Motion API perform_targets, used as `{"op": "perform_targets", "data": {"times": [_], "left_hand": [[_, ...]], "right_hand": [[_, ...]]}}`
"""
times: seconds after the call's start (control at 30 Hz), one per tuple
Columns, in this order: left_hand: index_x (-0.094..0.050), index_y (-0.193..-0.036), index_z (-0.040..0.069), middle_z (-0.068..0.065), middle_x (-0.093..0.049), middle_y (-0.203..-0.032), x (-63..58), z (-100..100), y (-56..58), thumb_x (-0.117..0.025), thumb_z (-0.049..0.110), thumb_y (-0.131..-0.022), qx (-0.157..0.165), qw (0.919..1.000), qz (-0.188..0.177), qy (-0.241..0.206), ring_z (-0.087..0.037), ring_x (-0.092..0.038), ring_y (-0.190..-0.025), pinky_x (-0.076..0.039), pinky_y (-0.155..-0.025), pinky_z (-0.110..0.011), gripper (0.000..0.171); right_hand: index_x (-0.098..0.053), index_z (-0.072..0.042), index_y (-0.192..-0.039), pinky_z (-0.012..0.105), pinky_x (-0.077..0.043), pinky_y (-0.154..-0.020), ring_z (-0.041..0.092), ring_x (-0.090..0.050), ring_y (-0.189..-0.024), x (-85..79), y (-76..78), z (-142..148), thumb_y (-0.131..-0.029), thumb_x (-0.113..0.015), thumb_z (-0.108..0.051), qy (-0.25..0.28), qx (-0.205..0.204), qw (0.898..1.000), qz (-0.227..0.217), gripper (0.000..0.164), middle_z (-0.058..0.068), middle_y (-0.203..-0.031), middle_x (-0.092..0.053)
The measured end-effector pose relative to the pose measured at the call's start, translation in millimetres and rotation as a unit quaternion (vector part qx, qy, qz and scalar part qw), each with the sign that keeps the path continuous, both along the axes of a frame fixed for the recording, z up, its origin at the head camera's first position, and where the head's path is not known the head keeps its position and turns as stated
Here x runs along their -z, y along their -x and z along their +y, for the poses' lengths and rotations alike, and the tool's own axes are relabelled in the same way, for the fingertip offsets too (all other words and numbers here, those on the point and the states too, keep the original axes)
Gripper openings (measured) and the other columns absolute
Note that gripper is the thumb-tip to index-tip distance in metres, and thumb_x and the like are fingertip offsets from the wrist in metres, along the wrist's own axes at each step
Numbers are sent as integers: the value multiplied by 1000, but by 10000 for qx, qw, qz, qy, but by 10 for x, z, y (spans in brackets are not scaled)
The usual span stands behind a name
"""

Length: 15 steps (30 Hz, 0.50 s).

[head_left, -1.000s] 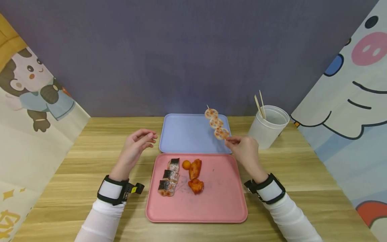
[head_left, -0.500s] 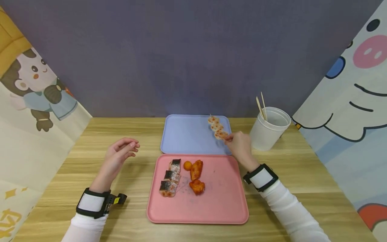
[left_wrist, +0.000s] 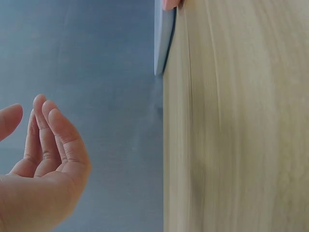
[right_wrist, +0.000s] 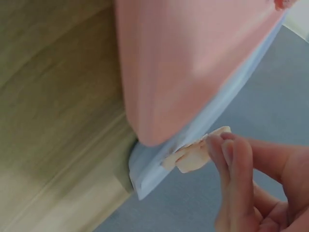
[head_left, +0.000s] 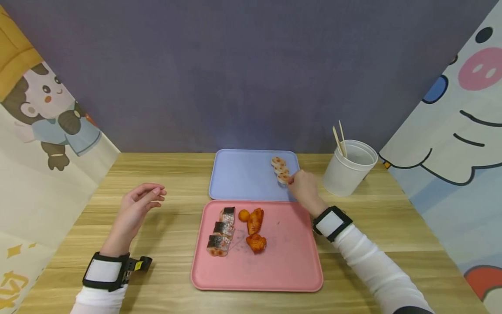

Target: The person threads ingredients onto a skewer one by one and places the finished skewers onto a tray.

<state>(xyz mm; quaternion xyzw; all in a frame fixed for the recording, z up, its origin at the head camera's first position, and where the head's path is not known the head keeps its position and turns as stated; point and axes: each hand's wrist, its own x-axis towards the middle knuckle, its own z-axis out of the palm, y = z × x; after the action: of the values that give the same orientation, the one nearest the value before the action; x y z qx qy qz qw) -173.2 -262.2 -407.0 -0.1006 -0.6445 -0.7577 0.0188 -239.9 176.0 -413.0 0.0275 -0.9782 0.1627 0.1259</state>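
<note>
Between thumb and fingertips my right hand (head_left: 305, 188) pinches the near end of a lotus root skewer (head_left: 280, 169), several pale slices with orange spots in a row. The skewer lies over the right part of the blue tray (head_left: 243, 174), low, though I cannot tell whether it touches the surface. In the right wrist view the slices (right_wrist: 193, 155) show beside the pinching fingers (right_wrist: 234, 159). My left hand (head_left: 135, 207) hovers over the wood at the left, fingers loosely bent and holding nothing; the left wrist view shows that hand (left_wrist: 48, 164) with thumb and fingers apart.
In front of the blue tray is a pink tray (head_left: 290, 261) bearing dark-skinned fish pieces (head_left: 223, 229), an orange ball (head_left: 244, 215) and two reddish-brown meat pieces (head_left: 256, 242). A white bucket (head_left: 347, 174) with wooden sticks (head_left: 339, 141) stands at the right. A grey wall (head_left: 251, 78) rises behind.
My right hand has lowered the lotus root skewer from above the blue tray down toward its right part. My left hand has drawn back to the left, away from the trays.
</note>
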Motion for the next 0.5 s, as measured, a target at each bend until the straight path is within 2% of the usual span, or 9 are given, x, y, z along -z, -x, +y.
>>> {"op": "perform_targets", "data": {"times": [0.1, 0.27, 0.37, 0.5], "left_hand": [[-64, -107, 2, 1, -70, -95, -8, 2, 7, -52, 6, -97, 23, 10000, 19, -16, -13, -65, -84, -54, -71, -24, 16], [-64, -106, 2, 1, -70, -95, -13, 14, 17, -52, 6, -96, 13, 10000, 37, 5, -12, -66, -83, -54, -71, -24, 16], [-64, -106, 2, 1, -70, -94, -11, 18, 12, -53, 7, -96, 10, 10000, 12, 19, -10, -65, -82, -54, -70, -24, 16], [-64, -106, 2, 2, -70, -94, -10, 21, 4, -53, 7, -96, -11, 10000, -8, 25, -10, -65, -82, -54, -70, -24, 16]], "right_hand": [[-76, -6, -74, 43, -52, -61, 30, -66, -70, 29, 22, -20, -73, -73, -10, 90, -11, 9995, -319, 6, 11, -75, -72], [-75, -6, -78, 39, -52, -66, 25, -66, -74, 83, 50, -58, -72, -80, -19, 252, -39, 9959, -873, 15, 8, -79, -72], [-74, -5, -79, 36, -52, -67, 23, -64, -74, 108, 52, -81, -73, -80, -18, 495, -93, 9915, -1203, 15, 8, -81, -72], [-73, -5, -79, 32, -51, -65, 20, -62, -73, 128, 50, -101, -74, -79, -16, 647, -169, 9876, -1419, 14, 8, -82, -71]]}}
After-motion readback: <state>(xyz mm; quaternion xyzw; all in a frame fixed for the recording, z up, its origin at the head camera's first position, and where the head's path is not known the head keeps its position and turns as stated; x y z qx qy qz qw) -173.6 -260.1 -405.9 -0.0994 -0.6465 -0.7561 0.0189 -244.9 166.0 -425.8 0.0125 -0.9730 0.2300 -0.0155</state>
